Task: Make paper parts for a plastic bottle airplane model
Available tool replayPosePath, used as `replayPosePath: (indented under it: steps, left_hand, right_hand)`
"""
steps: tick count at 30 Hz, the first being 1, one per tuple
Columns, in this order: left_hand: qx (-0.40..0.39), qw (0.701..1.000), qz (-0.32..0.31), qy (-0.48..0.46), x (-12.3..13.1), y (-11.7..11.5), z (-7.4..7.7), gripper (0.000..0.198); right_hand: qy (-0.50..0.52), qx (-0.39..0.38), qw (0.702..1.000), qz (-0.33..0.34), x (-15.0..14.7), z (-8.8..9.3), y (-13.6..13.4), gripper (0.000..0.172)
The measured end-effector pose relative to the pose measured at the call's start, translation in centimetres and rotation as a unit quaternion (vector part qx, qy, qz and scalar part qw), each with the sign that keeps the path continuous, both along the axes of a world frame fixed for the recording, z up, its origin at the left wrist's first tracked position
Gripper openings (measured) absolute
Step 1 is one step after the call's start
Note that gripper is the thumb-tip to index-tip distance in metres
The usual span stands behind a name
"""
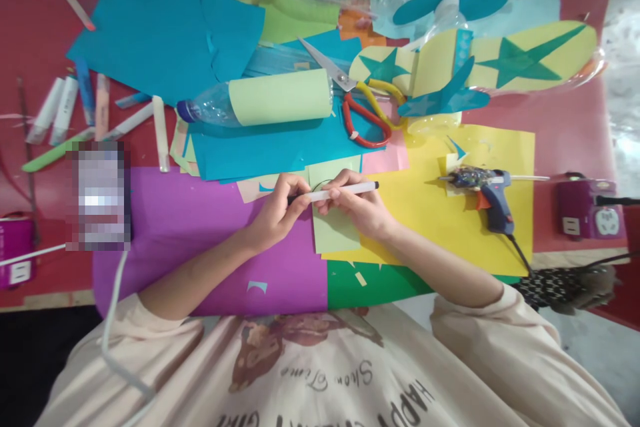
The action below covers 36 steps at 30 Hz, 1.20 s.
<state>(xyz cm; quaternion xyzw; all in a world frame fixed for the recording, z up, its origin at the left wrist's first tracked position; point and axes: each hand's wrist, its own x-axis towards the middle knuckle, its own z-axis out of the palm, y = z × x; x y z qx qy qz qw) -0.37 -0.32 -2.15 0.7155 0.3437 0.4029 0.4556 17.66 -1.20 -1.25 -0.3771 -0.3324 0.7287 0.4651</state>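
A white marker [345,191] with black ends lies level between my two hands. The fingers of my left hand [281,210] are closed around its left, black end. My right hand [357,203] pinches the barrel farther right. Under them is a pale green paper [336,233] with a dark curved line partly hidden by my fingers. Just beyond my hands lie scissors [356,97] with one red and one yellow handle. A plastic bottle [277,99] wrapped in light green paper rests on its side on blue paper.
A glue gun [487,193] lies on yellow paper [410,213] at right. Purple paper [200,240] covers the left front, with a blurred phone [100,197] beside it. Several markers [65,110] lie at far left. A bottle plane [450,67] with star-marked wings stands behind.
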Motion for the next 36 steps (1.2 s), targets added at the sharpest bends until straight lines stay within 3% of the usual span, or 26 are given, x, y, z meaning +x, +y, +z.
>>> replayPosePath:
  steps: [6, 9, 11, 15, 17, 19, 21, 23, 25, 27, 31, 33, 36]
  left_hand:
    - [-0.068, 0.994, -0.020, 0.088, -0.1, 0.7, 1.3, 0.033]
    - [-0.050, 0.992, 0.042, 0.108, -0.9, 1.4, 1.7, 0.037]
    - [-0.018, 0.985, 0.108, 0.132, -1.7, 2.2, 1.6, 0.036]
    - [0.105, 0.952, 0.173, 0.230, -3.1, 3.9, 1.0, 0.027]
    - [0.168, 0.932, 0.183, 0.263, -3.3, 4.1, 0.8, 0.025]
    - [0.216, 0.925, 0.136, 0.280, -2.8, 3.6, 0.6, 0.025]
    - [0.257, 0.927, -0.015, 0.273, -2.0, 2.4, 0.5, 0.025]
    - [0.278, 0.912, -0.167, 0.250, -0.9, 0.8, 0.4, 0.025]
    - [0.294, 0.885, -0.257, 0.255, 0.2, -0.8, 0.3, 0.032]
    - [0.274, 0.867, -0.278, 0.310, 0.9, -1.9, 0.1, 0.038]
    - [0.224, 0.861, -0.290, 0.352, 1.3, -2.6, -0.1, 0.041]
    - [0.219, 0.856, -0.297, 0.361, 1.2, -2.5, 0.0, 0.041]
    - [0.224, 0.852, -0.300, 0.366, 1.2, -2.3, 0.0, 0.040]
  right_hand:
    - [-0.060, 0.026, 0.997, 0.048, 1.1, 0.1, 1.1, 0.039]
    - [-0.146, 0.094, 0.984, 0.032, 2.5, 0.3, 1.8, 0.043]
    - [-0.270, 0.166, 0.948, -0.007, 3.5, 0.4, 2.2, 0.031]
    - [-0.518, 0.295, 0.802, -0.034, 4.7, -0.1, 2.8, 0.006]
    - [-0.568, 0.314, 0.761, -0.021, 4.7, -0.6, 2.8, 0.005]
    - [-0.591, 0.318, 0.741, -0.012, 4.6, -1.0, 2.7, 0.004]
    - [-0.603, 0.323, 0.729, -0.013, 4.3, -1.3, 2.6, 0.004]
    - [-0.611, 0.328, 0.721, -0.020, 4.2, -1.5, 2.5, 0.004]
    - [-0.618, 0.330, 0.714, -0.021, 4.2, -1.5, 2.5, 0.004]
    - [-0.623, 0.329, 0.710, -0.016, 4.2, -1.6, 2.5, 0.005]
    - [-0.617, 0.319, 0.719, -0.004, 4.2, -1.3, 2.6, 0.012]
    - [-0.594, 0.308, 0.743, 0.004, 4.0, -0.9, 2.5, 0.016]
    - [-0.512, 0.261, 0.818, 0.026, 3.8, -0.2, 2.2, 0.018]
